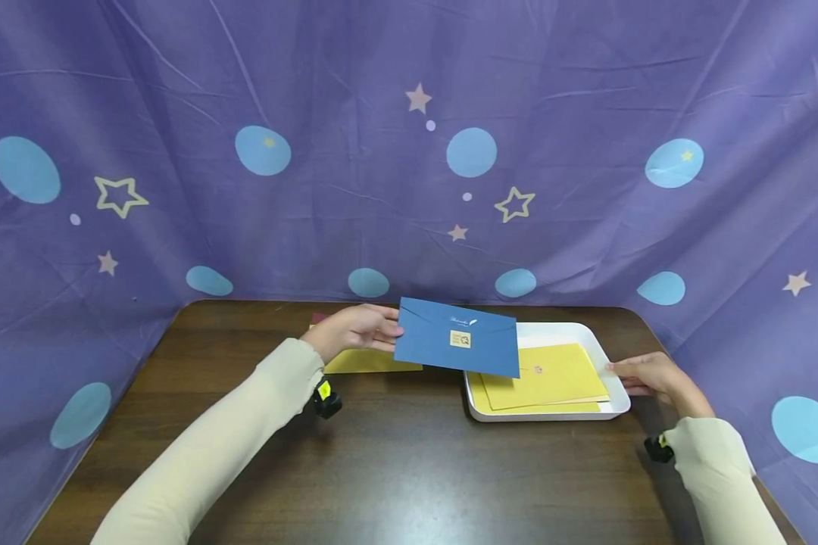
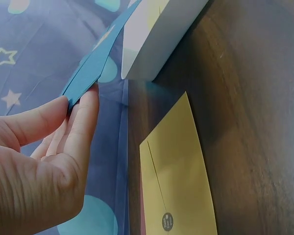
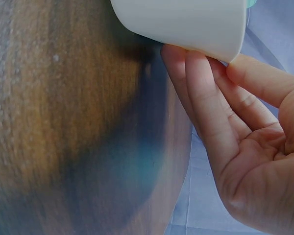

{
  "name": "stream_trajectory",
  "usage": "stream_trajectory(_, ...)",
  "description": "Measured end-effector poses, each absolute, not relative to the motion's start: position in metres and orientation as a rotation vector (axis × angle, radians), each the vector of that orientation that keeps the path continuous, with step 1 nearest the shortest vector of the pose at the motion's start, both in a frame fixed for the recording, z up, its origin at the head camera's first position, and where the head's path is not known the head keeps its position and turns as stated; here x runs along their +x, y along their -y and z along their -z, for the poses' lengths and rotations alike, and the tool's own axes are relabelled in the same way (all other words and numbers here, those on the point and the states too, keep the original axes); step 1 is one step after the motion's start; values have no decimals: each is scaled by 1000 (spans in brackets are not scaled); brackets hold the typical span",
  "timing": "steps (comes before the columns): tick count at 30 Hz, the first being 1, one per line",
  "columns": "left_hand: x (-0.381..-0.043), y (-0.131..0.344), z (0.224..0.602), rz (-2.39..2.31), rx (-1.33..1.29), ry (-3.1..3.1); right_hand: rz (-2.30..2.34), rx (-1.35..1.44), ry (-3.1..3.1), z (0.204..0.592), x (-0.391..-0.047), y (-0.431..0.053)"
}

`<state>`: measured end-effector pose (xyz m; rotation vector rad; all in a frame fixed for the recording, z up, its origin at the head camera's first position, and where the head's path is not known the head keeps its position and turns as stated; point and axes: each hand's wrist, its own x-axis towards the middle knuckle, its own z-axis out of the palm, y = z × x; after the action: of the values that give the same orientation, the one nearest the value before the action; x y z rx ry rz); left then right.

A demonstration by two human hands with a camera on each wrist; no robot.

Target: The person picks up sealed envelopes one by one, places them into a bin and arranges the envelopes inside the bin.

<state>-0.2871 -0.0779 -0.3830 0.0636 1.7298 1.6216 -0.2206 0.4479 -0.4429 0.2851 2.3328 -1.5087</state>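
My left hand (image 1: 357,331) pinches the left edge of a blue envelope (image 1: 426,344), thumb on one face and fingers on the other. The envelope bears a small square sticker and white lettering, and its right end hangs over a white tray (image 1: 480,412). Inside the tray lie yellow envelopes (image 1: 552,375), partly covered from sight by the blue one. My right hand (image 1: 657,378) holds the tray's right side, with the thumb at the rim (image 3: 240,56) and the fingers against the outer wall.
Below my left hand, a yellow envelope (image 2: 179,171) with a round dark seal lies on the brown wooden table (image 1: 395,462). A dark red edge (image 1: 319,318) shows behind it. A purple curtain (image 1: 354,189) with stars and blue ovals hangs past the table's far edge.
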Motion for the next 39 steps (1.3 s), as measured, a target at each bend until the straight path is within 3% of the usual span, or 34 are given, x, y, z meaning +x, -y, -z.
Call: stream_trajectory(39,-270,36,380,-1696,-44,-1660,1428,309,-2389,442,-220,-449)
